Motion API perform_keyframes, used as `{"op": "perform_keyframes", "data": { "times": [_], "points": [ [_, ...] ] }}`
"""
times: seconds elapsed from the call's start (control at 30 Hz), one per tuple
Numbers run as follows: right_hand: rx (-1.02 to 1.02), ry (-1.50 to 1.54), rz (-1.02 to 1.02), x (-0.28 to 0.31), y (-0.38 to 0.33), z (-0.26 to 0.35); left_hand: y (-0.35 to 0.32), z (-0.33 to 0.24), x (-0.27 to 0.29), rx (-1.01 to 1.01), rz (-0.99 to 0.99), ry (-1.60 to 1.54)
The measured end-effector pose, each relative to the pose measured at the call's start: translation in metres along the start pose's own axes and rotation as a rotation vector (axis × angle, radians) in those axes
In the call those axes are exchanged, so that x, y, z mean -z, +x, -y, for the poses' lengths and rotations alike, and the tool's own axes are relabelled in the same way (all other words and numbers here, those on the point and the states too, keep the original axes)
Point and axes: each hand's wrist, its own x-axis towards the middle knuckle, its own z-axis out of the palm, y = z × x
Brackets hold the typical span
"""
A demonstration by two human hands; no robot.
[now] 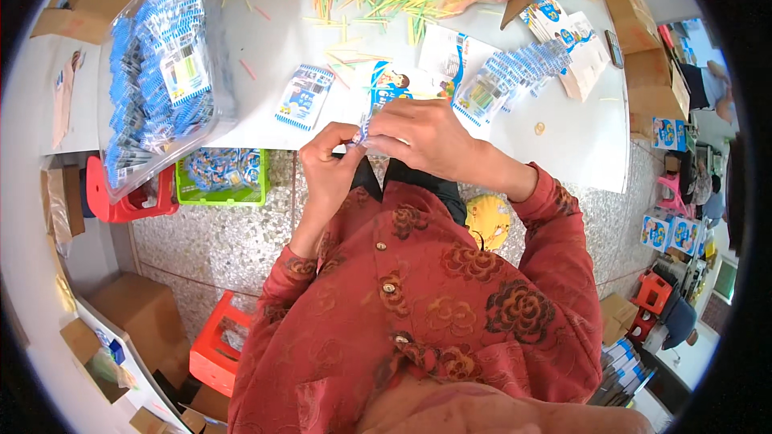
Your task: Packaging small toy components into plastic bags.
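Note:
At the table's near edge, my left hand [323,167] is closed, thumb and fingers pinching a small blue-and-white packet [359,136]. My right hand [425,135] meets it there, its fingers closed on the same packet and covering most of it. Just beyond them lies a printed blue-and-white paper bag [392,79], partly hidden by my right hand. A flat blue-and-white packet [304,97] rests to the left of it. On the right is an overlapping row of similar packets [515,76] lying on white printed paper.
A clear plastic bag [161,72] full of blue packets stands at left. Yellow, green and pink thin sticks [378,0] pile at the back. Below the table are a green basket [221,199] and red stools [221,333]. A phone [614,49] lies at the right edge.

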Motion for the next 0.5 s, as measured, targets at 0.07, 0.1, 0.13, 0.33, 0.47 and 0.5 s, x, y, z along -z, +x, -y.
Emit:
{"op": "perform_keyframes", "data": {
  "times": [0.07,0.1,0.13,0.33,0.47,0.5],
  "points": [
    [-0.105,0.244,0.095,0.001,0.004,-0.005,-0.004,0.004,0.002,0.000,0.001,-0.028],
    [-0.165,0.362,0.081,-0.002,0.007,-0.012,-0.006,0.007,0.004,0.000,-0.005,-0.028],
    [-0.225,0.480,0.067,-0.005,0.010,-0.021,-0.007,0.010,0.006,0.045,-0.028,-0.049],
    [-0.352,0.159,0.042,-0.025,0.027,-0.105,-0.012,0.032,0.031,0.187,-0.145,-0.116],
    [-0.273,-0.021,0.161,-0.052,0.035,-0.106,-0.016,0.044,0.045,0.161,-0.236,-0.165],
    [-0.246,-0.065,0.183,-0.059,0.038,-0.100,-0.015,0.041,0.047,0.181,-0.244,-0.189]
  ]
}}
